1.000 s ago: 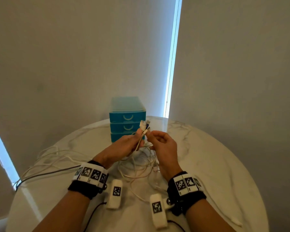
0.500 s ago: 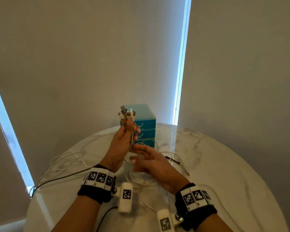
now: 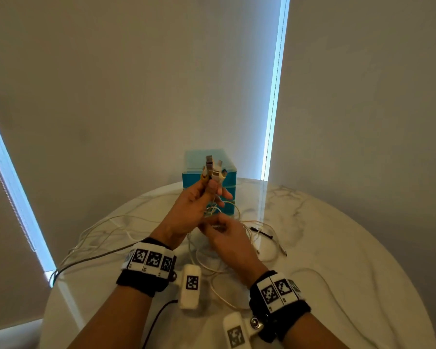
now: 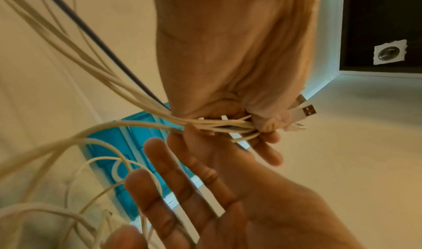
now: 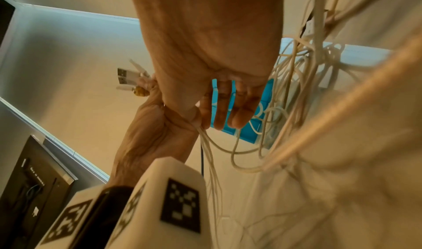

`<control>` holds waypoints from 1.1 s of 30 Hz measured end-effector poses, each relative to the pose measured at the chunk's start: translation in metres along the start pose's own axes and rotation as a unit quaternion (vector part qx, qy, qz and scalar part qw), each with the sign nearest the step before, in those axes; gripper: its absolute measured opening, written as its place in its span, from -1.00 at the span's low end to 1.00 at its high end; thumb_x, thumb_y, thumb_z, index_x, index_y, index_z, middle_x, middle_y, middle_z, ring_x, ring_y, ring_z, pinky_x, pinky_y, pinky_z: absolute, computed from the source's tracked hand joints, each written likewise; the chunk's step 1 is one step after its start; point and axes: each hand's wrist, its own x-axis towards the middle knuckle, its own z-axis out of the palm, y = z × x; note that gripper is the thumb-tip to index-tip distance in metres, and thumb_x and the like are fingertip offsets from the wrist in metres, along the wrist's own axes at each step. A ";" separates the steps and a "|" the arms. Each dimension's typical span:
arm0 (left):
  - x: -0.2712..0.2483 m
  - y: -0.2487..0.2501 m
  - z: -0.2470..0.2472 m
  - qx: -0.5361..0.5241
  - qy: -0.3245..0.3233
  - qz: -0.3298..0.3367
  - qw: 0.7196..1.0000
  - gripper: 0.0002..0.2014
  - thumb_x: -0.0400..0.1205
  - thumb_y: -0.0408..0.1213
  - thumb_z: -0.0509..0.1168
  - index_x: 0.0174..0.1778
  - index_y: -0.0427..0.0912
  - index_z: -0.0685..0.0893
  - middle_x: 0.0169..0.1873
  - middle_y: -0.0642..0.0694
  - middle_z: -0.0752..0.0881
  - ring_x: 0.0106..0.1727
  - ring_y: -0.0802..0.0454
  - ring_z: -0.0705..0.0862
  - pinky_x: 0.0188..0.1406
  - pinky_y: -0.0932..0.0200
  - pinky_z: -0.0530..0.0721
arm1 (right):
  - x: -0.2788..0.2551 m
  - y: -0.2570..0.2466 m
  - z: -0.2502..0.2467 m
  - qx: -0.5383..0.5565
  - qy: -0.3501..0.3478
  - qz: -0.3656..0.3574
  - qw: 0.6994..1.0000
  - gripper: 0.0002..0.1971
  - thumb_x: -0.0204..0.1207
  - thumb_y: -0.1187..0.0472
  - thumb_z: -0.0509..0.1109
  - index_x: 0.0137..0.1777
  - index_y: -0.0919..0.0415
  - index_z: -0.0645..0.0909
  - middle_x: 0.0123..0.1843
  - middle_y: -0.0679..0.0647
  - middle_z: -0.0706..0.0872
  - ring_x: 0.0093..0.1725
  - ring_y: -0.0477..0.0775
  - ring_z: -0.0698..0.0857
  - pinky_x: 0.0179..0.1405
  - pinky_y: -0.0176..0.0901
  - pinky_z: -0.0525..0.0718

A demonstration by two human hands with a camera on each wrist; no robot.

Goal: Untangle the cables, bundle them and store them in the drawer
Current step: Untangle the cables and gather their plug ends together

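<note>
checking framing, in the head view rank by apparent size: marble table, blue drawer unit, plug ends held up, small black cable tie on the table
1. marble table, by far the largest.
2. blue drawer unit, partly hidden behind the left hand.
3. plug ends, which sit nearer the camera than the drawers, so they look bigger than they are.
4. black cable tie, about the same, hard to separate.

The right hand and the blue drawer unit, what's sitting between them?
In the head view, loops of white cables hanging from the left hand lie between the right hand and the drawer unit.
</note>
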 end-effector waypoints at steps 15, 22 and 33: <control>0.013 -0.004 -0.056 -0.407 0.241 -0.012 0.881 -0.62 0.88 0.14 0.15 -0.15 0.01 0.54 -0.41 0.10 0.38 -0.45 0.19 0.37 -0.47 0.30 0.44 | 0.006 -0.011 -0.074 -0.252 -0.206 -0.019 0.945 -0.81 0.65 -0.01 0.63 0.22 -0.09 0.83 0.05 -0.15 0.89 0.06 -0.23 0.82 0.22 -0.25 0.76; -0.001 0.007 -0.039 -0.129 0.153 -0.100 0.975 -0.59 0.66 0.36 0.40 -0.10 0.06 0.68 -0.46 0.14 0.42 -0.49 0.19 0.27 -0.56 0.27 0.21 | 0.010 -0.025 -0.079 0.069 0.120 -0.130 0.982 -0.72 0.55 0.12 0.74 0.21 0.04 0.81 -0.02 -0.01 0.93 -0.08 -0.08 0.89 -0.17 -0.33 0.79; -0.002 0.001 -0.005 -0.016 0.076 -0.113 0.991 -0.75 0.69 -0.04 0.53 0.19 -0.08 0.90 -0.01 0.01 0.94 0.03 0.02 0.92 0.08 0.06 0.86 | 0.012 -0.014 -0.072 0.084 0.076 -0.056 0.992 -0.68 0.55 0.15 0.74 0.23 0.14 0.77 -0.01 0.07 0.96 0.00 -0.01 0.94 -0.06 -0.32 0.82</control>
